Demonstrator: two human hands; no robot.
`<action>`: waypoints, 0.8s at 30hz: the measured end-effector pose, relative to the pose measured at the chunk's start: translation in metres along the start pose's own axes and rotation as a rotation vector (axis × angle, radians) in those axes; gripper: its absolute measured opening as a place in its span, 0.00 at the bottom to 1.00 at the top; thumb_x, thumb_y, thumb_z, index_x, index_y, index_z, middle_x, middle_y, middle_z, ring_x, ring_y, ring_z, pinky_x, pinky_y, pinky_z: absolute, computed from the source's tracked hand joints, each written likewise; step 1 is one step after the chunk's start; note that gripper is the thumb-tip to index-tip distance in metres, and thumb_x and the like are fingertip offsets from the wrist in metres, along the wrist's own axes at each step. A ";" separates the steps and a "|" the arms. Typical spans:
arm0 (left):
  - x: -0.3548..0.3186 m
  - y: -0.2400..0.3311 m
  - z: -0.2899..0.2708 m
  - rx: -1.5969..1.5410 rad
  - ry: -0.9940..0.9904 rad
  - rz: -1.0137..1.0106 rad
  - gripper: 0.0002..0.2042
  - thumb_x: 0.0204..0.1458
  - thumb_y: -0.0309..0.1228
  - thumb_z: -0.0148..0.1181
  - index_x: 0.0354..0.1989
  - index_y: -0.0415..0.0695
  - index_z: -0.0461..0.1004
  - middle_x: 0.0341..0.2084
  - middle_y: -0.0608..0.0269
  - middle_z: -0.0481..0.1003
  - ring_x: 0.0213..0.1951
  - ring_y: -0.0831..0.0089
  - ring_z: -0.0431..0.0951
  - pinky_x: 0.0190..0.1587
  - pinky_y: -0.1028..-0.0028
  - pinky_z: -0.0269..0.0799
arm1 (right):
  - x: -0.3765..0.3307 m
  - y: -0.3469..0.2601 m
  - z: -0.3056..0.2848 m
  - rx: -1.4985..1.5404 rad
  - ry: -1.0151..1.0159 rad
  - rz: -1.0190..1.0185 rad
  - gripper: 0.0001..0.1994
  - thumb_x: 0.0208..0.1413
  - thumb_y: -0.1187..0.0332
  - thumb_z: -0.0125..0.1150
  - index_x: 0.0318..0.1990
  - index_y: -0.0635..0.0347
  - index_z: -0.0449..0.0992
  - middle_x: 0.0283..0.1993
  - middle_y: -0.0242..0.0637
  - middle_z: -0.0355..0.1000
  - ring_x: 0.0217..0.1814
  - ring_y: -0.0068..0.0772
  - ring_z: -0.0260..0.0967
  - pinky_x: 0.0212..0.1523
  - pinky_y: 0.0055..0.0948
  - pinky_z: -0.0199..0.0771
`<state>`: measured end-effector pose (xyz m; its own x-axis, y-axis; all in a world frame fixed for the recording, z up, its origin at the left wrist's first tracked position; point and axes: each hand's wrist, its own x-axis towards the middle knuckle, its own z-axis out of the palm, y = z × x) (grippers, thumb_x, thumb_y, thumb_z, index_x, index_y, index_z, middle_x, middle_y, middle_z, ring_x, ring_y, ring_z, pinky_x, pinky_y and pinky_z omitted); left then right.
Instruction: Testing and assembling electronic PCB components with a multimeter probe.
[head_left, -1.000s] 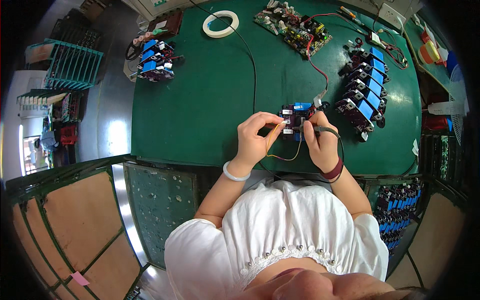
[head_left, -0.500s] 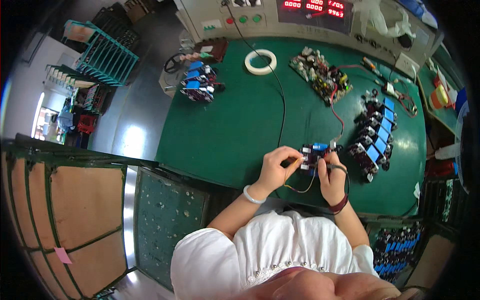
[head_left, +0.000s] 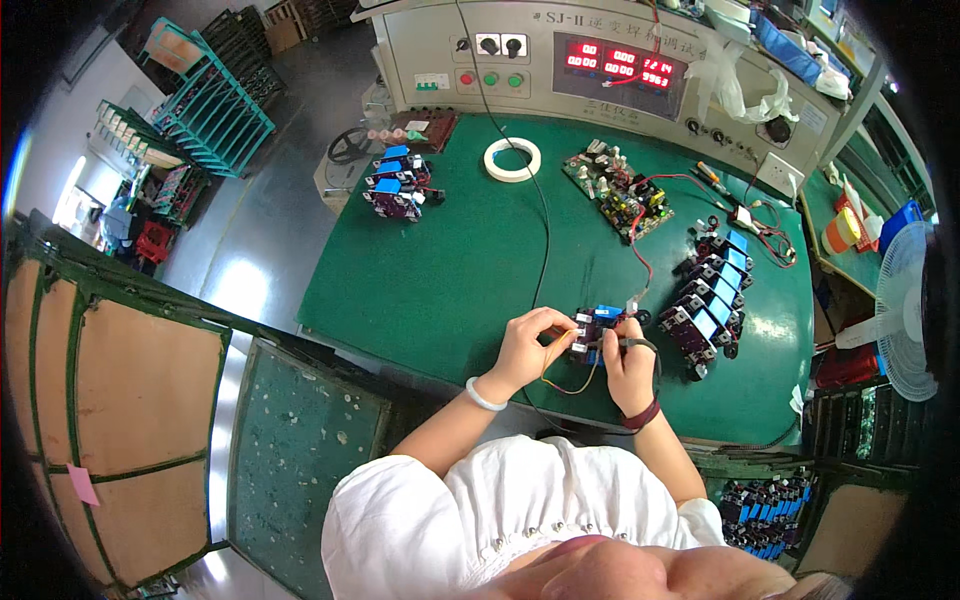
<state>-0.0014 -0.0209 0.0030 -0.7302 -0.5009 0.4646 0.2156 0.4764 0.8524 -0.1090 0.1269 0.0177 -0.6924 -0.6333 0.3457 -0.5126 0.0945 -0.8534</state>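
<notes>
Step in hand, as I judge it: working the end of a thin yellow wire (head_left: 570, 391) at 1 small board (head_left: 592, 328) with a blue block. The board is near the front edge of the green table (head_left: 430, 280), between my 2 hands. My left hand (head_left: 525, 348) pinches the wire end, thumb and fingertips together, at the board's left side. My right hand (head_left: 630, 375) closes on a black cord (head_left: 640, 343) at the right side; the cord's tip is hidden, so I cannot tell whether it touches the board. The next move likely calls for a steady board and a straight, gentle hold on the wire.

Surface: 1 row of similar boards (head_left: 718, 308) stands to the right; 1 smaller group (head_left: 400, 185) sits far left. A tape roll (head_left: 488, 165) and a large circuit board (head_left: 615, 190) lie toward the back.

Room: a control panel (head_left: 540, 95) with a red-lit display (head_left: 620, 65) stands behind the table. A white fan (head_left: 905, 310) is at the right; a teal rack (head_left: 215, 110) is at the left.
</notes>
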 end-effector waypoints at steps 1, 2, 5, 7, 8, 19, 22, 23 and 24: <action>-0.001 -0.001 -0.001 -0.006 -0.001 0.005 0.06 0.50 0.20 0.69 0.33 0.37 0.77 0.29 0.58 0.79 0.29 0.70 0.81 0.32 0.74 0.78 | 0.000 0.000 0.000 -0.023 -0.008 -0.007 0.07 0.62 0.73 0.57 0.32 0.64 0.68 0.18 0.38 0.65 0.18 0.27 0.64 0.22 0.29 0.64; -0.002 -0.001 -0.003 0.017 -0.003 -0.008 0.06 0.49 0.21 0.70 0.33 0.38 0.78 0.30 0.59 0.80 0.31 0.70 0.82 0.33 0.74 0.78 | 0.000 -0.003 -0.002 0.011 -0.011 0.002 0.08 0.63 0.73 0.57 0.31 0.63 0.68 0.19 0.36 0.66 0.19 0.24 0.63 0.22 0.27 0.62; 0.002 0.006 -0.003 0.032 0.062 -0.011 0.06 0.46 0.21 0.72 0.30 0.39 0.80 0.30 0.59 0.81 0.32 0.70 0.82 0.35 0.74 0.77 | -0.011 0.014 -0.007 0.215 0.166 0.048 0.09 0.63 0.72 0.57 0.31 0.63 0.68 0.20 0.32 0.67 0.20 0.19 0.62 0.22 0.25 0.59; -0.001 0.013 -0.013 0.073 0.080 0.043 0.06 0.45 0.21 0.73 0.29 0.39 0.80 0.29 0.59 0.81 0.32 0.69 0.82 0.35 0.74 0.77 | -0.016 0.008 -0.020 0.233 0.221 0.019 0.09 0.63 0.73 0.55 0.30 0.64 0.68 0.23 0.30 0.64 0.24 0.20 0.60 0.25 0.24 0.59; -0.001 0.019 -0.022 0.080 0.009 0.105 0.07 0.43 0.20 0.73 0.29 0.40 0.80 0.28 0.59 0.81 0.32 0.69 0.82 0.36 0.73 0.77 | -0.018 0.008 -0.028 0.229 0.209 -0.063 0.09 0.63 0.73 0.54 0.29 0.65 0.68 0.25 0.33 0.64 0.27 0.23 0.61 0.27 0.25 0.59; 0.040 0.010 0.006 -0.049 -0.106 -0.111 0.09 0.60 0.32 0.61 0.38 0.37 0.80 0.33 0.58 0.81 0.35 0.72 0.81 0.39 0.73 0.76 | 0.000 -0.001 -0.035 -0.265 0.184 -0.108 0.14 0.54 0.67 0.66 0.47 0.58 0.74 0.44 0.44 0.69 0.40 0.51 0.74 0.37 0.41 0.77; 0.068 0.003 0.042 -0.045 -0.093 -0.122 0.13 0.59 0.33 0.63 0.43 0.35 0.79 0.37 0.55 0.81 0.37 0.71 0.82 0.41 0.72 0.77 | 0.005 0.003 -0.025 -0.296 0.161 -0.057 0.22 0.51 0.62 0.70 0.51 0.58 0.71 0.47 0.44 0.70 0.42 0.49 0.76 0.38 0.41 0.78; 0.074 0.002 0.053 -0.051 -0.092 -0.113 0.15 0.59 0.34 0.63 0.44 0.33 0.78 0.35 0.56 0.81 0.37 0.72 0.82 0.40 0.72 0.77 | 0.007 0.007 -0.020 -0.242 0.194 -0.088 0.22 0.50 0.62 0.71 0.50 0.58 0.72 0.45 0.42 0.74 0.41 0.47 0.77 0.38 0.40 0.78; 0.080 -0.012 0.059 -0.082 -0.167 -0.177 0.15 0.60 0.35 0.63 0.45 0.33 0.78 0.34 0.57 0.81 0.36 0.73 0.81 0.40 0.73 0.77 | 0.009 0.006 -0.017 -0.237 0.177 -0.058 0.22 0.50 0.62 0.71 0.51 0.58 0.72 0.42 0.42 0.75 0.41 0.47 0.78 0.38 0.40 0.78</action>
<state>-0.1007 -0.0241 0.0165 -0.8569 -0.4414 0.2663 0.1217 0.3288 0.9365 -0.1267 0.1349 0.0225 -0.7258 -0.5009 0.4716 -0.6436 0.2521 -0.7227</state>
